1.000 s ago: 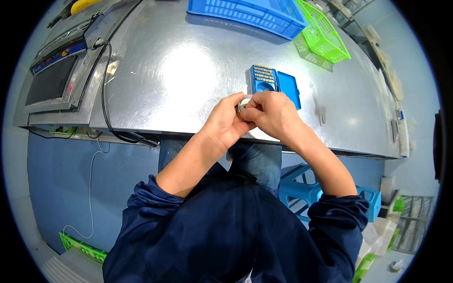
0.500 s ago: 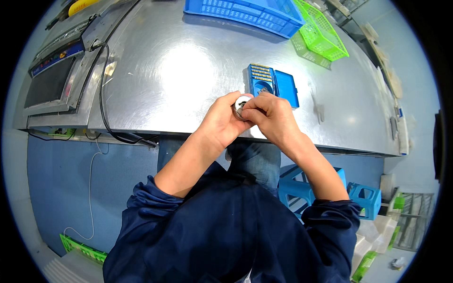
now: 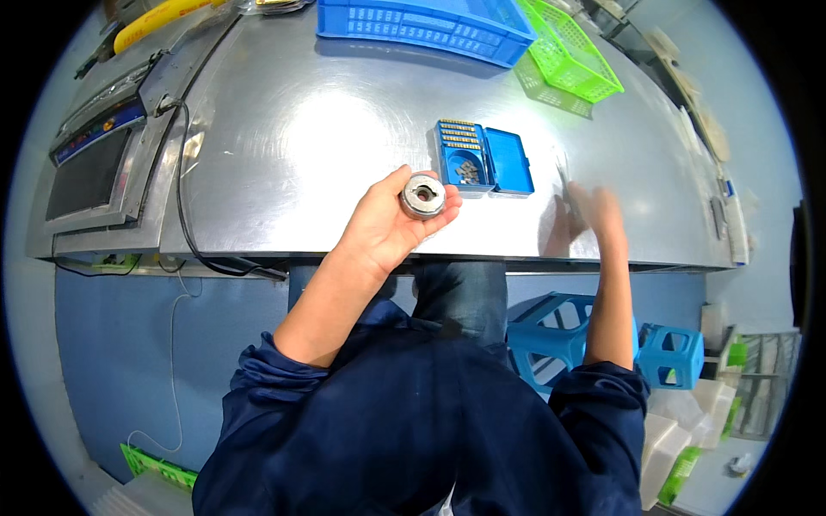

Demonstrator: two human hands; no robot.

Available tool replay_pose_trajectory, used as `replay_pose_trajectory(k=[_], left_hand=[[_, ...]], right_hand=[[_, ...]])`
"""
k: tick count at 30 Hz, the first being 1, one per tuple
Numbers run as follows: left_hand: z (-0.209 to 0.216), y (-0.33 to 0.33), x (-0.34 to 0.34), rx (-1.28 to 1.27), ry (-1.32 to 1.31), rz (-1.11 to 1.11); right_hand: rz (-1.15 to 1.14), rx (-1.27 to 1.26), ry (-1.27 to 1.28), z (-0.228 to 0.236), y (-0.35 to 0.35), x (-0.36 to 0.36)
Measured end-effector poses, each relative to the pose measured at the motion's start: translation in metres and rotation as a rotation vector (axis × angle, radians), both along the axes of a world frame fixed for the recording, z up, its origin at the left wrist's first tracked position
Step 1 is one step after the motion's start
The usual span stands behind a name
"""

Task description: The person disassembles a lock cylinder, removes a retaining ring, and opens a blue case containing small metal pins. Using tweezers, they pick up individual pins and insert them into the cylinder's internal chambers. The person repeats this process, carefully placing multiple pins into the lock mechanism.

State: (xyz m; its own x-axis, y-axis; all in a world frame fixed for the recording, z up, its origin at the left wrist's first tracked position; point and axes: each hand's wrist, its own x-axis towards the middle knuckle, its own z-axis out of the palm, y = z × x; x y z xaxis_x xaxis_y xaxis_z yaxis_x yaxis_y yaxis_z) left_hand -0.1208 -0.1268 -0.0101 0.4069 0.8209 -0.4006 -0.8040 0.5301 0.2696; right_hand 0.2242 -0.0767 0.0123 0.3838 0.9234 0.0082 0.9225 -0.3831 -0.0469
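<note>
A thick round metal part (image 3: 413, 209) with a shaped hole in its centre rests on the palm and fingers of my left hand (image 3: 384, 222), which holds it at the table's near edge. Just beyond it lies an open blue plastic case (image 3: 483, 178). Rows of small gold-coloured pieces (image 3: 459, 135) fill its upper part, and loose small grey pieces (image 3: 466, 172) lie in its round compartment. My right hand (image 3: 595, 209) is over the table to the right of the case, smeared by motion. Beside its fingers is a thin pale object (image 3: 562, 165), too blurred to name.
A blue crate (image 3: 422, 27) and a green basket (image 3: 575, 64) stand at the table's far side. On the left sits a machine with a dark panel (image 3: 89, 175) and a black cable (image 3: 183, 185). Blue stools (image 3: 555, 331) are below the table's edge at right.
My right hand has left the round metal part and moved right, past the blue case. My left hand still holds the part, now with its face uncovered.
</note>
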Motion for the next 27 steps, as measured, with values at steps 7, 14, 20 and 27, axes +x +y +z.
replay_pose_trajectory(k=[7, 14, 20, 27], left_hand=[[0.009, -0.002, 0.003, 0.028, 0.052, -0.037], [0.005, -0.003, 0.008, 0.055, 0.074, -0.041], [0.012, 0.001, 0.007, 0.018, 0.022, -0.059], [0.012, -0.002, 0.008, 0.051, 0.05, -0.046]], right_hand=[[-0.083, 0.139, 0.212, -0.018, 0.009, 0.021], [-0.135, 0.296, 0.755, -0.013, 0.002, 0.048], [0.309, 0.368, 0.981, 0.056, -0.03, -0.056], [0.736, 0.202, 0.703, 0.083, -0.052, -0.166]])
